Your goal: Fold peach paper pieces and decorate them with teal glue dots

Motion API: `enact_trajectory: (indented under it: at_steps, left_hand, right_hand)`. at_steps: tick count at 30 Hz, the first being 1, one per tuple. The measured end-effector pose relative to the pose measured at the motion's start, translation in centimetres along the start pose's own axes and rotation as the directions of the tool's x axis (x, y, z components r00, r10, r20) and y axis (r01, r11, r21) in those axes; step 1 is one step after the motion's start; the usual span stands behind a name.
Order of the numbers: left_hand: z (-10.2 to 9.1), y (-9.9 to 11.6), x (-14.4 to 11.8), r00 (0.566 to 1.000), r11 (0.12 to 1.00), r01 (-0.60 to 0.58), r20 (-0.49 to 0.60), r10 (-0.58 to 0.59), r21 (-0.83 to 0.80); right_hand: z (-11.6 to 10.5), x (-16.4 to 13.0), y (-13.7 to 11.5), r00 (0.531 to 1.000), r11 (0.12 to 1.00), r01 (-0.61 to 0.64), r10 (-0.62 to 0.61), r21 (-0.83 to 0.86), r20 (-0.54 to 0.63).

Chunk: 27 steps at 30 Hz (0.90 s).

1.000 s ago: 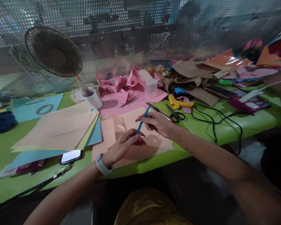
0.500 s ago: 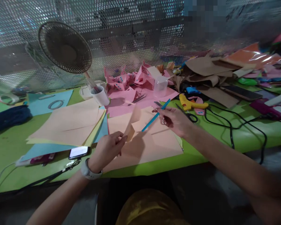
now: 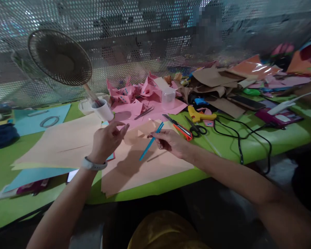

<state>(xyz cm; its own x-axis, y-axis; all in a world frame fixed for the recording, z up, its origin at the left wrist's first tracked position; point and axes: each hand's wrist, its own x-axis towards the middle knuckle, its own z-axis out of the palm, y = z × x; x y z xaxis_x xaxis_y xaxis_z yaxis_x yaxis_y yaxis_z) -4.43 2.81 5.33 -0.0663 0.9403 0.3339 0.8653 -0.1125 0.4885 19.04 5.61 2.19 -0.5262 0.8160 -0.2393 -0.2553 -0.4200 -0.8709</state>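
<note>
My right hand (image 3: 168, 141) pinches a thin blue stick (image 3: 147, 149), slanted over a stack of peach paper sheets (image 3: 145, 173). Whether the stick is a pen or something else I cannot make out. My left hand (image 3: 107, 140), with a pale watch on its wrist, hovers above the left part of this stack. Its fingers are loosely bent and apart, with nothing seen between them. A curled peach paper piece (image 3: 134, 135) lies at the back of the stack, between the hands.
An orange box cutter (image 3: 180, 128), black scissors (image 3: 195, 128) and a yellow glue gun (image 3: 199, 114) lie right of the stack. Behind are pink paper pieces (image 3: 126, 93) and a clear cup (image 3: 168, 99). A fan (image 3: 60, 57) and more peach sheets (image 3: 59, 138) are left.
My left hand has let go of the curled peach paper and lifted away from it. My right hand, still holding the blue stick, has come left and lower in view. The view has shifted rightward.
</note>
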Motion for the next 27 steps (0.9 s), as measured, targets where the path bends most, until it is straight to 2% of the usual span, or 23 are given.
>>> enact_trajectory:
  at_steps: [2,3,5,6,9,13,16,19,23,27]
  left_hand:
    - [0.5,1.5,-1.3,0.976,0.964,-0.042,0.193,0.096,-0.263]
    - [0.9,2.1,-1.8,0.941,0.926,-0.044,0.294,0.165,-0.375]
    - [1.8,2.7,-2.4,0.876,0.837,0.048,0.426,0.227,-0.545]
    - [2.3,2.7,-2.5,0.856,0.788,0.119,0.464,0.227,-0.604]
    - [3.1,1.9,-2.4,0.800,0.673,0.316,0.569,0.189,-0.669]
    - [3.0,1.4,-2.4,0.728,0.580,0.464,0.662,0.181,-0.669]
    - [3.1,1.9,-2.5,0.728,0.511,0.530,0.672,0.134,-0.677]
    - [3.6,2.3,-2.7,0.761,0.460,0.543,0.643,0.083,-0.702]
    - [4.0,2.1,-2.8,0.801,0.472,0.522,0.598,0.015,-0.710]
    - [3.7,2.0,-2.9,0.803,0.476,0.519,0.596,0.013,-0.710]
  right_hand:
    - [0.6,0.3,0.3,1.000,1.000,-0.010,0.010,0.004,-0.003]
    - [0.8,0.5,0.3,1.000,1.000,-0.013,0.013,0.009,-0.007]
    - [1.1,0.8,0.4,1.000,1.000,-0.007,0.007,0.010,-0.006]
    - [1.1,0.9,0.4,1.000,1.000,0.006,-0.006,0.004,-0.006]
    - [0.6,1.2,0.2,0.997,0.997,0.068,-0.069,-0.039,-0.029]
    - [-0.3,1.3,-0.1,0.992,0.993,0.097,-0.102,-0.063,-0.072]
    - [0.0,1.4,0.1,0.996,0.995,0.070,-0.075,-0.077,-0.053]
    - [0.7,1.5,0.6,0.997,0.991,0.068,-0.071,-0.115,-0.022]
    - [1.0,1.5,1.0,0.993,0.982,0.110,-0.114,-0.152,-0.022]
    - [0.5,1.4,0.9,0.989,0.980,0.115,-0.128,-0.162,-0.072]
